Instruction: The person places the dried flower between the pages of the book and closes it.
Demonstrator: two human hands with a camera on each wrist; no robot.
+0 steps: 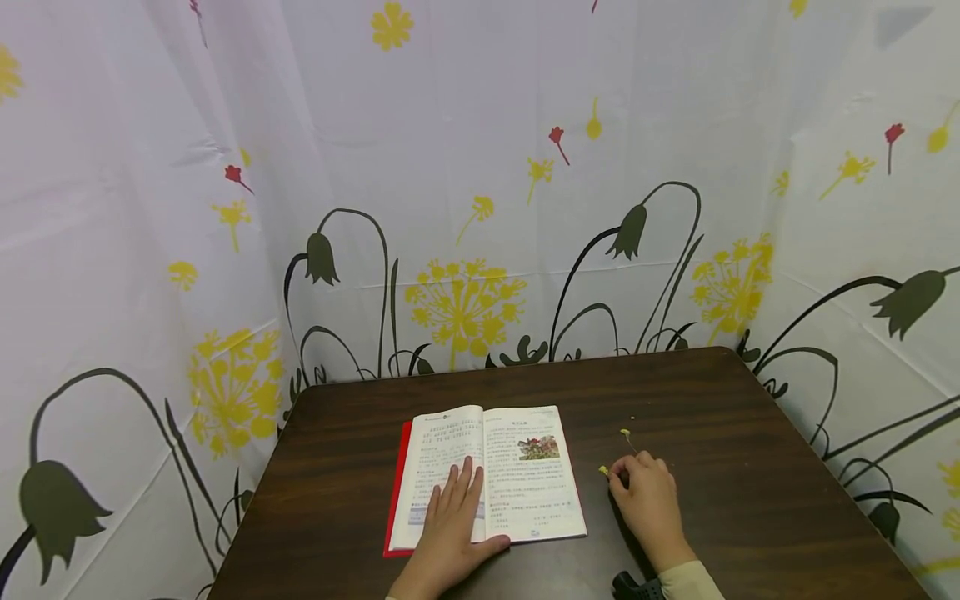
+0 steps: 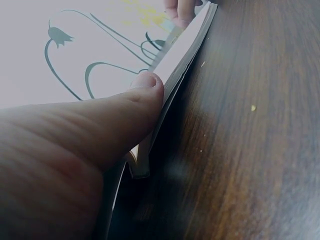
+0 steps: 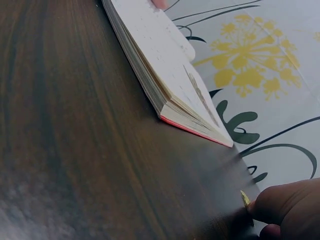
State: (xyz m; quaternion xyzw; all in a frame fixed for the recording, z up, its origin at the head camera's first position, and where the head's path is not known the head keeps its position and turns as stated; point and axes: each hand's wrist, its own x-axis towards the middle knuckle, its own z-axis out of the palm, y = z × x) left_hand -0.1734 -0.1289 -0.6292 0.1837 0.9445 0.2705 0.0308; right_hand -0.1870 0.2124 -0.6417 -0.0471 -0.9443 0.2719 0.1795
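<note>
An open book (image 1: 525,492) with a red cover lies on the dark wooden table, printed text on both pages and a small picture on the right one. My left hand (image 1: 453,521) rests on it, fingers extended over the left page and thumb across the lower spine. To the right of the book, my right hand (image 1: 648,500) pinches a small yellow flower (image 1: 603,471) between thumb and forefinger, low over the table; the right wrist view shows its yellow tip (image 3: 245,198). Just beyond those fingers lies a second small yellow flower (image 1: 626,432) on a thin stem.
The brown table (image 1: 750,467) reaches back to a white curtain (image 1: 465,125) printed with flowers. Tiny yellow bits (image 2: 253,108) are scattered on the tabletop. A black band (image 1: 637,587) is at my right wrist.
</note>
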